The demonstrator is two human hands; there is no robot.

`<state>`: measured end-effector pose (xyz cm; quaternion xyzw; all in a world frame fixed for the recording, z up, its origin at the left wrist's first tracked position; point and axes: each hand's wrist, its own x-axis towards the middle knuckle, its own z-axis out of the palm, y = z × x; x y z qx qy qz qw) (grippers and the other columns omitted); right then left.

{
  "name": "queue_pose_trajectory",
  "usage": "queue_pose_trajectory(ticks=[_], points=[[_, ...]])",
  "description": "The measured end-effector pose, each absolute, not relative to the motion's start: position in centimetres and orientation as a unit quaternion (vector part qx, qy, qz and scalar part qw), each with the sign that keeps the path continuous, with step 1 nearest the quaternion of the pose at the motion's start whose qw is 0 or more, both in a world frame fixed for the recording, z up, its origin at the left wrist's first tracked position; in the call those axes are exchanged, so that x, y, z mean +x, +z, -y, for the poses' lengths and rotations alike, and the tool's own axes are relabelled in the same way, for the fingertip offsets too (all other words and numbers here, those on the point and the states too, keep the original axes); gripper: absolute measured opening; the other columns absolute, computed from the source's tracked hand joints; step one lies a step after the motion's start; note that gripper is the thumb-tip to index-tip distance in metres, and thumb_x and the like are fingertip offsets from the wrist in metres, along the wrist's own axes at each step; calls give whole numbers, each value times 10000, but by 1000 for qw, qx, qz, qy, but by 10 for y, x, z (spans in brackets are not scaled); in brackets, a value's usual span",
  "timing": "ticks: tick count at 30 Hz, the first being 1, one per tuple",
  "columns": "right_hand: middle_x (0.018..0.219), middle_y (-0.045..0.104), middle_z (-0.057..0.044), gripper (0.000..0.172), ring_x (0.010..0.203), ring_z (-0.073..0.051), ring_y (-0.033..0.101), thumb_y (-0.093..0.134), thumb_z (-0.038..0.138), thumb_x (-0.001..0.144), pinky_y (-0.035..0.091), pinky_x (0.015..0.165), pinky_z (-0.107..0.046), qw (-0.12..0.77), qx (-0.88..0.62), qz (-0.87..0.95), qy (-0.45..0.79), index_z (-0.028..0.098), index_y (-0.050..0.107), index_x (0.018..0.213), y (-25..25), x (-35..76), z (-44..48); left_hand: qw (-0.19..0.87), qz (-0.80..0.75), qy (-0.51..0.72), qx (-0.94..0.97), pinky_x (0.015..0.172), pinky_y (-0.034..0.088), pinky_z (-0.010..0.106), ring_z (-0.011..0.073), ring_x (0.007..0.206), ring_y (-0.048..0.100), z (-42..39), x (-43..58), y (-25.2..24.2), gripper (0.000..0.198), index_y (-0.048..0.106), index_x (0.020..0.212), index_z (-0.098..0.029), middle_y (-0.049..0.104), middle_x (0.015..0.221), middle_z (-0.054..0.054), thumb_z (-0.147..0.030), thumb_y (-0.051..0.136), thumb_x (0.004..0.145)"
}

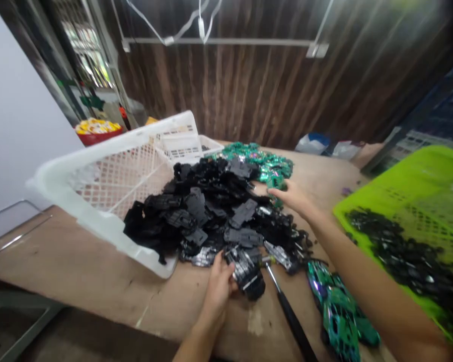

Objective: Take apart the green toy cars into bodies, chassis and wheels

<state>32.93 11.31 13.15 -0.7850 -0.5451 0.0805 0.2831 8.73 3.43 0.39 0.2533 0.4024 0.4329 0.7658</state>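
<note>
My left hand (219, 281) is closed on a black toy car chassis (245, 271) at the front of a heap of black car bases (204, 206). Farther back, my right hand (291, 195) has its thumb and fingers round a green toy car shell (276, 183) at the near edge of a pile of shiny green shells (249, 153). A hammer (287, 306) with a black handle lies beside the chassis, its head close to the heap. To its right, several green toy cars (337, 306) lie together, partly behind my right forearm.
A white crate (113, 153) lies tipped on the left with black parts spilling from its mouth. On the right, a lime green basket (411, 173) holds small black parts (403, 251). Plastic bags (313, 144) sit at the back of the wooden table (109, 276), below cables.
</note>
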Motion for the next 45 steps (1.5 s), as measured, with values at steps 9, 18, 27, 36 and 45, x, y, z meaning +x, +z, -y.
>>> queue_pose_trajectory(ticks=[9, 18, 27, 36, 45], points=[[1064, 675, -137, 527, 952, -297, 636, 588, 450, 744, 498, 808, -412, 294, -791, 531, 78, 153, 558, 1179, 57, 214, 85, 798, -312, 398, 328, 735, 504, 278, 205, 835, 670, -2, 100, 8, 672, 422, 1258, -220, 702, 932, 65, -350, 756, 689], [946, 698, -136, 483, 780, -299, 657, 576, 447, 754, 503, 670, -391, 266, -809, 520, 71, 170, 600, 1149, 37, 201, 93, 782, -271, 397, 397, 957, 445, 341, 246, 1075, 605, 19, 101, 5, 524, 493, 1226, -180, 644, 1154, 115, -339, 680, 763], [951, 691, -137, 434, 830, -313, 656, 577, 436, 757, 512, 703, -414, 281, -804, 513, 109, 179, 612, 1105, 36, 206, 97, 791, -285, 374, 391, 848, 494, 311, 239, 977, 626, 24, 104, 7, 488, 579, 1169, -184, 663, 1106, 92, -410, 677, 747], [1257, 570, -171, 529, 1158, -321, 536, 536, 336, 826, 430, 953, -523, 355, -750, 526, 189, 163, 456, 1320, 20, 209, 101, 757, -284, 360, 466, 775, 501, 271, 211, 911, 634, 24, 103, 9, 472, 525, 1122, -180, 670, 1017, 77, -291, 736, 715], [897, 675, -45, 344, 848, -209, 656, 708, 399, 709, 542, 760, -328, 567, -599, 353, 441, 199, 582, 958, 38, 227, 82, 732, -265, 379, 500, 800, 474, 275, 213, 916, 596, 33, 92, 8, 396, 577, 1031, -182, 640, 960, 42, -280, 748, 687]])
